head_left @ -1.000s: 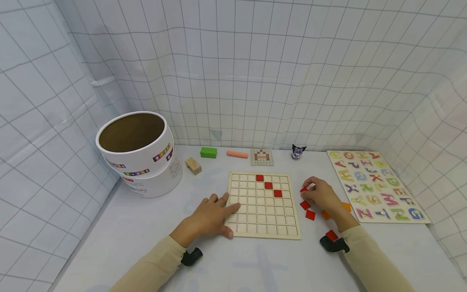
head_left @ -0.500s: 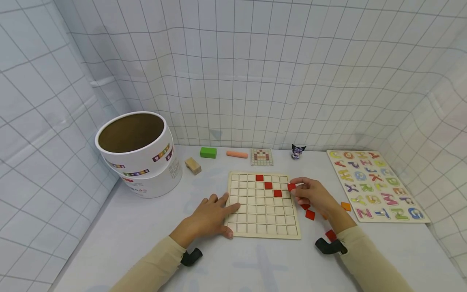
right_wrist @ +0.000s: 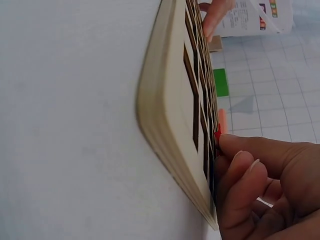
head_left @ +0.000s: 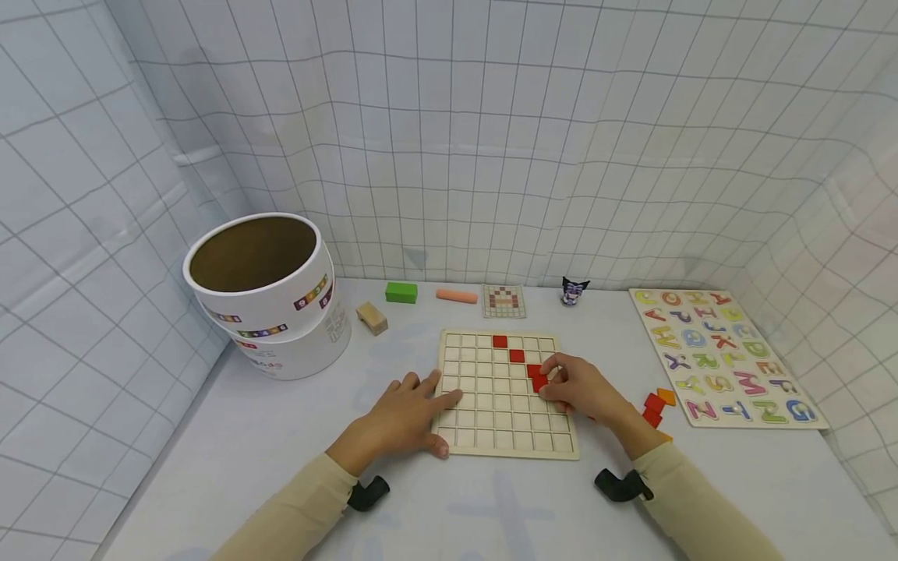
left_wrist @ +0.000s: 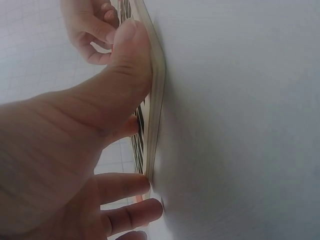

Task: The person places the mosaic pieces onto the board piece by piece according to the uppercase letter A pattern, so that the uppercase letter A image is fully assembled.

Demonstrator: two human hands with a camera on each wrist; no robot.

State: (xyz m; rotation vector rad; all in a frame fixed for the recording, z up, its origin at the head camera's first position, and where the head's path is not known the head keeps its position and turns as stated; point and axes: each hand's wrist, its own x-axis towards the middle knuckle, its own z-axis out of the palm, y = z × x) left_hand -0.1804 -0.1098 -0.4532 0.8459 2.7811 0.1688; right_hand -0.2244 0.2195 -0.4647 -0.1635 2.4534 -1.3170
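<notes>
A pale wooden grid board (head_left: pixel 503 442) lies on the table in the head view. Three red square tiles (head_left: pixel 517 356) sit in its cells, stepping diagonally down to the right from the top row. My right hand (head_left: pixel 585 391) pinches another red square tile (head_left: pixel 539 384) between thumb and fingers, low over the board just below the third tile. In the right wrist view only a sliver of the held tile (right_wrist: pixel 217 134) shows at the fingertips. Spread over the board's left edge, my left hand (head_left: pixel 403 417) rests with its index finger on the cells and its thumb by the lower corner.
Loose red tiles (head_left: pixel 654 403) and orange tiles (head_left: pixel 666 397) lie beside my right wrist. A letter puzzle board (head_left: pixel 726 358) is at the right, a white bucket (head_left: pixel 309 343) at the left. Along the back are a green block (head_left: pixel 401 293), a pattern card (head_left: pixel 503 301) and a small figurine (head_left: pixel 572 292).
My right hand has picked up a red tile from the table right of the board and carried it left over the grid. The left hand stays put.
</notes>
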